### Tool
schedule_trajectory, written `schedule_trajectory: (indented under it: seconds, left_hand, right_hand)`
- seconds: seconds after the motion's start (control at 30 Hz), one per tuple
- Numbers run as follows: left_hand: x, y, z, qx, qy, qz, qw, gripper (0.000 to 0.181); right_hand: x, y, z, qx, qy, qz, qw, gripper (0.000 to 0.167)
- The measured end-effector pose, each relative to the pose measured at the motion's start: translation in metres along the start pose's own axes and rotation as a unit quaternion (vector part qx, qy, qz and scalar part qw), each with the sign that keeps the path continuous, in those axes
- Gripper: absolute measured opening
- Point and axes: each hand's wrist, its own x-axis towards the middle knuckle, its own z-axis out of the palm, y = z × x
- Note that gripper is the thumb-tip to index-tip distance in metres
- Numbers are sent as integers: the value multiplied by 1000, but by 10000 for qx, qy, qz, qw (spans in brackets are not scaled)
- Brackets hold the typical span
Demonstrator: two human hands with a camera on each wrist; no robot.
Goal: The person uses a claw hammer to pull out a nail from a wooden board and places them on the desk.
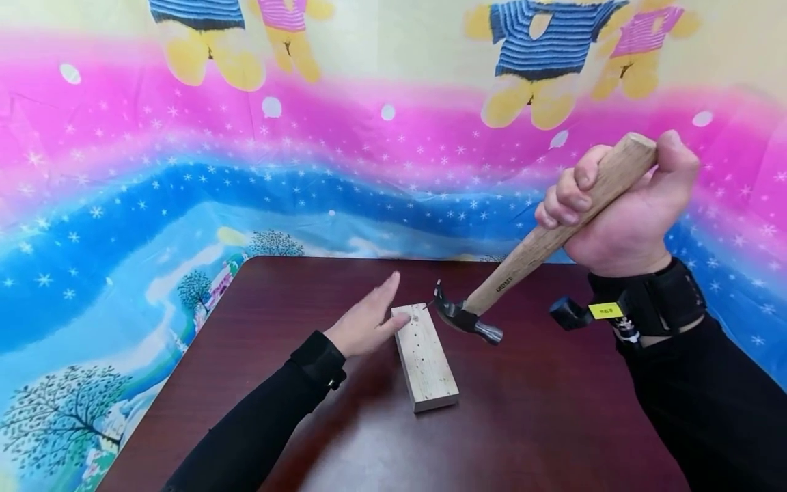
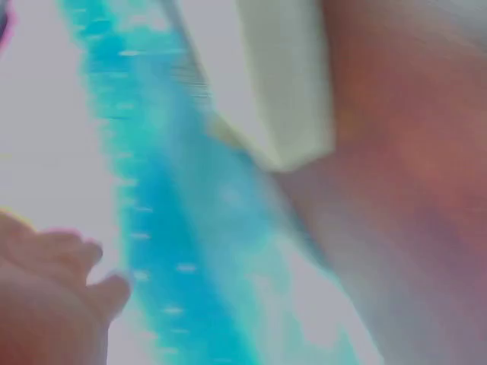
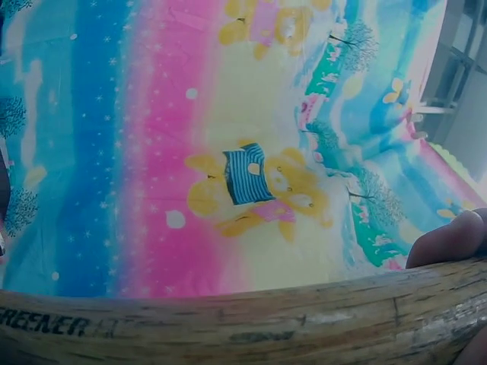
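My right hand (image 1: 627, 205) grips a claw hammer (image 1: 535, 253) by its wooden handle, up at the right. The hammer slants down leftward, and its metal head hangs near the far end of a pale wooden block (image 1: 430, 362) with a row of small dark dots. In the right wrist view the handle (image 3: 228, 327) crosses the bottom. My left hand (image 1: 363, 324) is spread with straight fingers at the block's far left side; whether it touches cannot be told. The left wrist view is blurred, showing this hand (image 2: 53, 289) and the block (image 2: 281, 91).
The block lies on a dark red-brown table (image 1: 522, 424) with a rounded far left corner. Behind hangs a patterned cloth (image 1: 393, 150) in pink, blue and yellow. A black wrist strap with a small camera (image 1: 568, 312) sits on my right wrist.
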Motion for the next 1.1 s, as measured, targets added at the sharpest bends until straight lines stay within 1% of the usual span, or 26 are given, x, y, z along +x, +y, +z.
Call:
schedule_trajectory:
  seconds: [0.07, 0.13, 0.2, 0.23, 0.33, 0.4, 0.5, 0.63, 0.73, 0.83, 0.97, 1.1]
  left_hand:
    - [-1, 14, -9, -247, 319, 350, 9986, 92]
    - [-1, 27, -14, -431, 485, 707, 9954, 102]
    - [-2, 38, -15, -636, 482, 945, 9923, 115]
    - [-2, 43, -15, -751, 442, 1003, 9911, 119]
    - [-4, 51, -11, -1093, 251, 1016, 9885, 122]
    - [-5, 53, -9, -1306, 148, 970, 9866, 114]
    - [-8, 54, -5, -1497, 58, 875, 9848, 94]
    - [-9, 55, -2, -1438, 112, 795, 9863, 68]
    - [-9, 56, 0, -1295, 308, 717, 9885, 56]
    - [-7, 57, 3, -1244, 608, 694, 9879, 46]
    - [-5, 57, 7, -1238, 1002, 716, 9846, 35]
    - [-2, 59, 9, -1077, 1454, 692, 9810, 25]
  right_hand:
    - [-1, 2, 1, -69, -16, 0, 10000, 80]
    - [-1, 3, 1, -164, -37, -12, 9999, 81]
    - [-1, 4, 2, -249, -86, -18, 9997, 81]
    - [-1, 4, 2, -289, -115, -22, 9995, 81]
    - [-1, 6, 2, -409, -209, -42, 9989, 80]
    - [-1, 7, 2, -469, -299, -58, 9984, 78]
    - [-1, 8, 1, -526, -434, -66, 9976, 77]
    - [-3, 9, 0, -498, -551, -23, 9972, 77]
    - [-4, 11, -1, -472, -575, 8, 9972, 76]
    - [-5, 13, -2, -480, -600, 26, 9970, 75]
    - [-4, 15, -2, -480, -646, 36, 9968, 74]
    - [-3, 16, 0, -419, -635, 23, 9971, 72]
